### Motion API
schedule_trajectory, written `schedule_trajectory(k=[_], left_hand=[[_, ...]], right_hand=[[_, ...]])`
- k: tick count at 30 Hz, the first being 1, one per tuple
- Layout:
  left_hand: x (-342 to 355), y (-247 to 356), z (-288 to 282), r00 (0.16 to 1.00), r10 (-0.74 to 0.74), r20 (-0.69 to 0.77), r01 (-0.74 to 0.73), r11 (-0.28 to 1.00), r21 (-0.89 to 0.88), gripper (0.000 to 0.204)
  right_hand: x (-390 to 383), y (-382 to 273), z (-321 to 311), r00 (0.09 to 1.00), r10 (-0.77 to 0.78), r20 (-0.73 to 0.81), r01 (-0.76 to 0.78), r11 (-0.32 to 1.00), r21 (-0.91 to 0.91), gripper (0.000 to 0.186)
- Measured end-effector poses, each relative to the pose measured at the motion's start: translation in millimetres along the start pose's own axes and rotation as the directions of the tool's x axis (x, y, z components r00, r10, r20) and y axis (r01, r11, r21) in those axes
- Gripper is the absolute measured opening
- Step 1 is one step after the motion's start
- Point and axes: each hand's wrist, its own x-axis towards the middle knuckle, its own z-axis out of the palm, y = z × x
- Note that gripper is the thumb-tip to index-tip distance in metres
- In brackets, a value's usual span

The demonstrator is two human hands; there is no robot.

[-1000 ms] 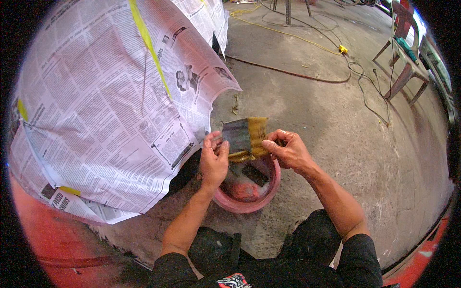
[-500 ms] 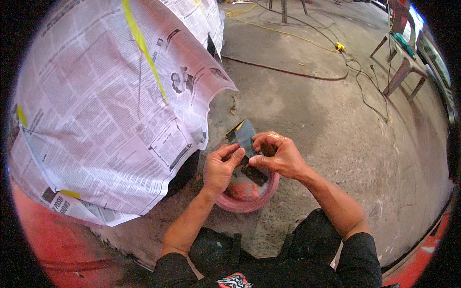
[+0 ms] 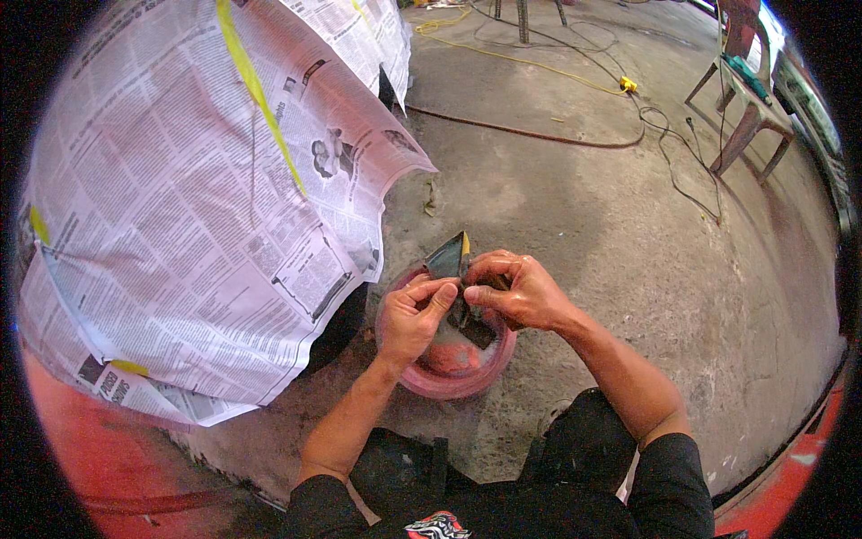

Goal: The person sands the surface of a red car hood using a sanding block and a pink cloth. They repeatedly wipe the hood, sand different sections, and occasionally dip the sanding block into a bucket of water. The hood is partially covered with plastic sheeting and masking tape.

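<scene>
Between my two hands is a folded, dark grey piece of sandpaper [image 3: 444,258] with a yellowish patch at its upper tip. My left hand [image 3: 415,314] is closed, its thumb and fingers pinching the sheet's near edge. My right hand [image 3: 521,289] is closed on its right side, the fingers curled and wet-looking. Both hands are above a round pinkish tub [image 3: 449,388] of cloudy liquid. A dark flat strip [image 3: 476,334] shows over the tub, just below my fingers; its upper end is hidden. Something reddish [image 3: 453,357] shows in the tub.
Newspaper sheets [image 3: 180,207] with yellow tape cover a large shape at left, above a red surface [image 3: 67,431]. A brown hose [image 3: 539,136], a yellow cord [image 3: 512,58] and dark cables [image 3: 678,171] lie on the concrete floor. A chair [image 3: 750,117] holds a green tool [image 3: 747,79].
The sandpaper has turned and folded between my fingers: its upper part now leans left, with the yellowish patch at the tip. My hands stay almost in place over the tub.
</scene>
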Motion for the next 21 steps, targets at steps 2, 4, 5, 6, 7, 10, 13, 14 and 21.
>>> schedule_trajectory(k=[2,4,5,6,7,10,13,14,21], left_hand=[[-0.6,0.9,-0.2,1.0,-0.026,0.001,0.026,0.999,0.02,0.024],[-1.2,5.8,-0.2,0.996,-0.087,0.008,0.087,0.996,0.029,0.02],[-1.4,3.9,-0.3,0.996,-0.092,0.016,0.092,0.996,0.022,0.02],[-1.4,-0.3,-0.4,0.995,-0.097,0.024,0.097,0.995,0.016,0.02],[-1.6,-5.0,-0.2,0.994,-0.103,0.03,0.102,0.995,0.008,0.021],[-0.3,-15.3,4.8,0.991,-0.121,-0.05,0.113,0.984,-0.135,0.027],[6.1,-5.1,3.9,0.975,-0.033,-0.222,0.0,0.99,-0.144,0.034],[7.2,-10.1,-2.4,0.969,0.006,-0.247,-0.02,0.998,-0.055,0.033],[8.8,-14.5,-6.3,0.927,0.006,-0.375,-0.028,0.998,-0.052,0.025]], right_hand=[[0.6,1.8,-0.2,1.0,0.013,0.028,-0.014,0.999,0.037,0.03],[0.6,0.5,0.2,0.999,-0.006,0.034,0.006,1.0,0.0,0.028],[0.7,1.6,1.3,1.0,-0.015,0.025,0.015,1.0,-0.01,0.026],[1.0,3.8,3.1,1.0,-0.024,0.016,0.024,0.999,-0.02,0.024],[1.2,5.1,4.7,0.999,-0.032,0.009,0.033,0.999,-0.031,0.023],[1.5,0.3,6.6,0.984,0.152,-0.097,-0.148,0.988,0.05,0.02],[8.6,16.8,-6.0,0.914,0.15,-0.378,-0.161,0.987,0.003,0.028],[10.0,21.7,-13.6,0.896,0.095,-0.434,-0.129,0.99,-0.048,0.028],[13.9,35.0,-3.4,0.921,0.142,-0.363,-0.146,0.989,0.016,0.038]])
